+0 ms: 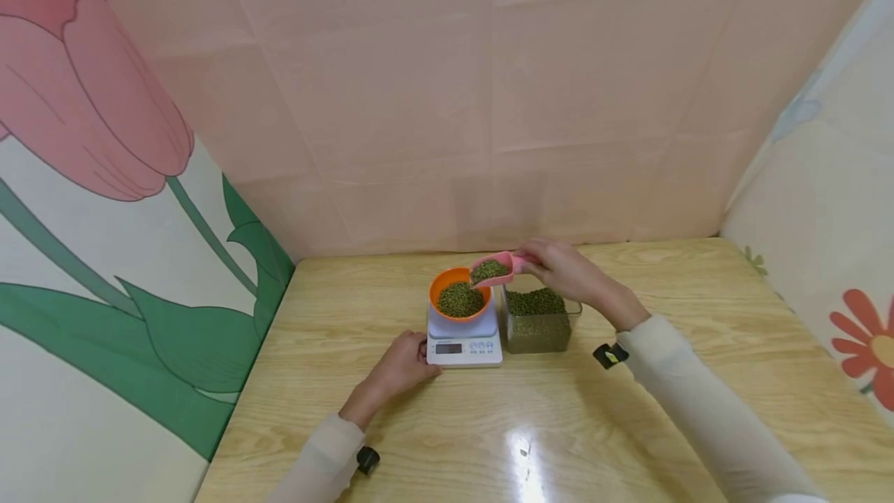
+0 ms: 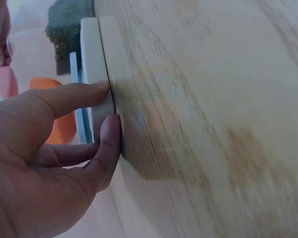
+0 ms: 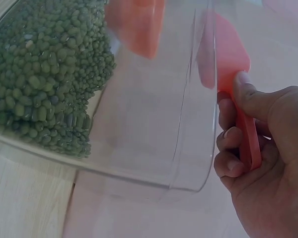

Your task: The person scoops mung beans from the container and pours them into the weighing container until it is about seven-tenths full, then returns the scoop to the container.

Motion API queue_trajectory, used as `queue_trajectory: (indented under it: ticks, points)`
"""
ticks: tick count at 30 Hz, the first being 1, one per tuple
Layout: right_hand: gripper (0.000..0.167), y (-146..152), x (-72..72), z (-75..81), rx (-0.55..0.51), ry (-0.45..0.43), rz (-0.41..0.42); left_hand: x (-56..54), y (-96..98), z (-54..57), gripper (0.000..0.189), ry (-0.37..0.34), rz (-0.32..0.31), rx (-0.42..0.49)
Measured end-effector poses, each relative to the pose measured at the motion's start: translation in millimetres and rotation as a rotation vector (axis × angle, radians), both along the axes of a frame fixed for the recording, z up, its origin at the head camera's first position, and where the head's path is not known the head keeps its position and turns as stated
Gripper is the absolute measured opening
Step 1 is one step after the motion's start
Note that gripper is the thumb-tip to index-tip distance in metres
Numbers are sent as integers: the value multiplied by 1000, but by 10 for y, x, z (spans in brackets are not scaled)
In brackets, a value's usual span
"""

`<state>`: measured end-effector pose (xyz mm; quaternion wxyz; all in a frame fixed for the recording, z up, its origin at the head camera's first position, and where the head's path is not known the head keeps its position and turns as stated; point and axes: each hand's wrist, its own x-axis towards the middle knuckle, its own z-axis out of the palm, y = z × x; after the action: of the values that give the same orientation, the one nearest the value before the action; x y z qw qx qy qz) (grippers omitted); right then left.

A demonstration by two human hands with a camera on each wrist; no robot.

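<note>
Bowl-filling is judged under way: digital scale (image 1: 464,330) is held by left grip (image 1: 405,363), pink scoop (image 1: 497,281) of green beans (image 1: 490,270) by right grip (image 1: 560,265); tipping leftward into orange bowl (image 1: 445,279) is required.

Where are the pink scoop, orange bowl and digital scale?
Pink scoop (image 3: 232,53), right wrist view: outside of its head.
Orange bowl (image 1: 448,279), head view: bare inside wall.
Digital scale (image 1: 466,357), head view: front panel.

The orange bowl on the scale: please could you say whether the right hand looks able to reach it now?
Probably yes: the right hand holds the pink scoop close to the orange bowl, and nothing appears to block the way, though that hand is occupied.
</note>
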<state>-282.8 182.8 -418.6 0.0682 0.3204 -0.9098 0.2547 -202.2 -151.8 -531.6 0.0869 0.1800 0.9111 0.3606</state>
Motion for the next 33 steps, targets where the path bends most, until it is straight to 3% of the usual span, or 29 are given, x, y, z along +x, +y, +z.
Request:
queue_trajectory:
  ticks: [6, 33]
  points:
    - [20, -21, 2, 18, 38, 32, 14, -8, 3, -20, 36, 11, 6, -11]
    - [22, -77, 7, 124, 84, -22, 17, 2, 13, 6, 34, -32, 21, 8]
